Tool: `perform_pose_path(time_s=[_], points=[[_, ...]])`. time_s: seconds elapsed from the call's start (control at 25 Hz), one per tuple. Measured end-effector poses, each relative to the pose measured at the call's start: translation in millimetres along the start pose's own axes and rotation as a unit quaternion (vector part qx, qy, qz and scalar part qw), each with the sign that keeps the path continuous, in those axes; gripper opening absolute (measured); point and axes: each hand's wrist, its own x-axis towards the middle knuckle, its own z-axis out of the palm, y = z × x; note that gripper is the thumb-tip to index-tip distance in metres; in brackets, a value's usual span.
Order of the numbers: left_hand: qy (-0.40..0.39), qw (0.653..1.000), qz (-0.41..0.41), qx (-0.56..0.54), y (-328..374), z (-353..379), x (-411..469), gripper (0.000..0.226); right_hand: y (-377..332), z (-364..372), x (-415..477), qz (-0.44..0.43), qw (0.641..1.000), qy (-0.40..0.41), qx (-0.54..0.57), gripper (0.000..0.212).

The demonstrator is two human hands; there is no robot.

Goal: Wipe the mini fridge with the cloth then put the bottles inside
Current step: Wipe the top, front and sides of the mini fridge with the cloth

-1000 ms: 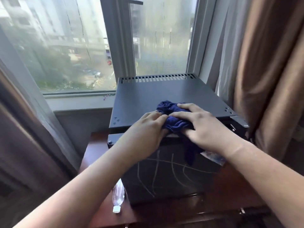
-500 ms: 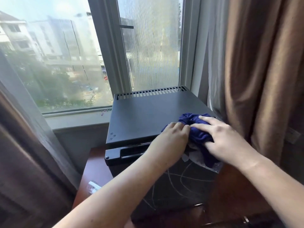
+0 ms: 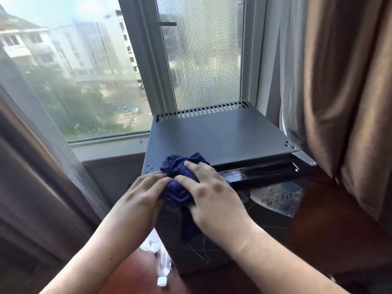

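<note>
A black mini fridge stands on a dark wooden table in front of the window, its door shut and marked with pale scribbled lines. A dark blue cloth is bunched on the fridge's front left top corner and hangs down over the door. My left hand presses the cloth from the left. My right hand lies flat on it from the right. A clear plastic bottle with a white cap lies on the table by the fridge's lower left corner, partly hidden behind my left forearm.
The wooden table runs to the right of the fridge. A bluish printed card leans at the fridge's front right. Brown curtains hang close on the right, a sheer curtain on the left. The window sill is behind.
Both hands have slid the cloth from the fridge's front right corner across to its front left corner. The bottle on the table has come back into view.
</note>
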Motion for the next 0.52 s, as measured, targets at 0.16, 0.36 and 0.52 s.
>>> perform_pose_path(time_s=[0.16,0.36,0.52], points=[[-0.025,0.999,0.009,-0.029,34,18,26,0.051,34,-26,-12,0.044,0.999,0.001,-0.023,0.055],[-0.010,0.991,0.126,-0.039,123,47,90,0.042,110,-79,-50,0.152,0.987,0.021,-0.046,0.065],[-0.014,0.985,0.167,-0.033,164,69,117,0.036,143,-98,-67,0.183,0.981,0.057,-0.029,0.067]])
